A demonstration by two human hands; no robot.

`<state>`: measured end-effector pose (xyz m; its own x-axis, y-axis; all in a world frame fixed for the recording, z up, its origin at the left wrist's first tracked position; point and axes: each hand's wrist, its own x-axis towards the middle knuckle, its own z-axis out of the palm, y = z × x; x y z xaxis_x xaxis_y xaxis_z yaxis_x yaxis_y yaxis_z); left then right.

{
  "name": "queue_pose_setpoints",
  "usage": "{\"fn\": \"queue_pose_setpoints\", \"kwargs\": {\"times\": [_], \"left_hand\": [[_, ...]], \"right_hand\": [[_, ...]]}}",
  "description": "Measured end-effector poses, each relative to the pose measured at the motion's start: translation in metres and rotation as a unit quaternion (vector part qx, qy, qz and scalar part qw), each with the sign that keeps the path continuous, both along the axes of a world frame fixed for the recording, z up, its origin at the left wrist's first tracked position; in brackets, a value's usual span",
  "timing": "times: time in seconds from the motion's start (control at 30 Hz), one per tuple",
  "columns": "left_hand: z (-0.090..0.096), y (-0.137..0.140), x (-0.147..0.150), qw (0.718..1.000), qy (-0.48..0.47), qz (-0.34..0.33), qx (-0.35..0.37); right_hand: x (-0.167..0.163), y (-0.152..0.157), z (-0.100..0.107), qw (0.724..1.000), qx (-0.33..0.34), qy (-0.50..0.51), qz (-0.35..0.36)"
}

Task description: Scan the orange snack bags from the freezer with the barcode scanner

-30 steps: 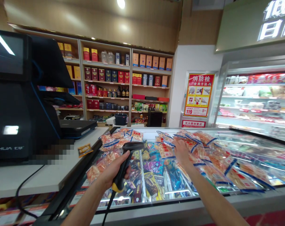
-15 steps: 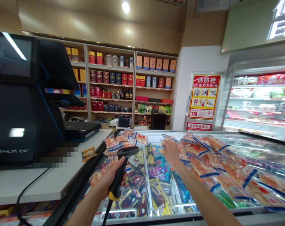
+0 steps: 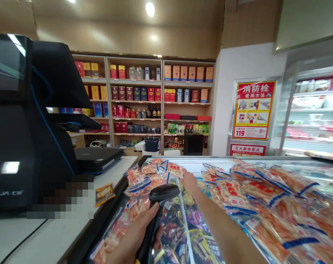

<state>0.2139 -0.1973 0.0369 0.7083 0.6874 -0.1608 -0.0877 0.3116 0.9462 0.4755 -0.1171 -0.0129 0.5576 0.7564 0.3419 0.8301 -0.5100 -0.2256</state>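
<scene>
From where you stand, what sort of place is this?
Most likely a shop, near its checkout: a till-like machine stands on the white counter, the left hand holds what looks like a barcode scanner, and boxed goods line the wall shelves.

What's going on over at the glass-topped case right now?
A person's left hand grips a black handheld scanner above the glass-topped case. The right hand is stretched out to the edge of the left pile of clear packets; whether it holds one is hard to tell. A larger pile of similar packets lies to the right, and a small orange packet lies on the white counter.
</scene>
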Motion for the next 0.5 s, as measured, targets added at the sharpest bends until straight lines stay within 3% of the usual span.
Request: {"fn": "queue_pose_setpoints", "kwargs": {"times": [0.13,0.23,0.37,0.5], "left_hand": [[-0.005,0.003,0.003,1.0,0.016,-0.024,-0.004],[-0.005,0.002,0.002,1.0,0.014,-0.014,-0.002],[-0.001,0.001,0.0,1.0,-0.005,-0.022,-0.005],[0.005,-0.002,-0.001,0.999,0.003,-0.045,-0.005]], "right_hand": [[0.006,0.014,-0.01,1.0,0.02,0.015,0.0],[0.007,0.01,-0.007,0.998,0.051,0.024,-0.015],[0.012,-0.016,0.009,0.992,0.102,0.052,-0.061],[0.018,-0.054,0.024,0.962,0.221,0.151,-0.049]]}}
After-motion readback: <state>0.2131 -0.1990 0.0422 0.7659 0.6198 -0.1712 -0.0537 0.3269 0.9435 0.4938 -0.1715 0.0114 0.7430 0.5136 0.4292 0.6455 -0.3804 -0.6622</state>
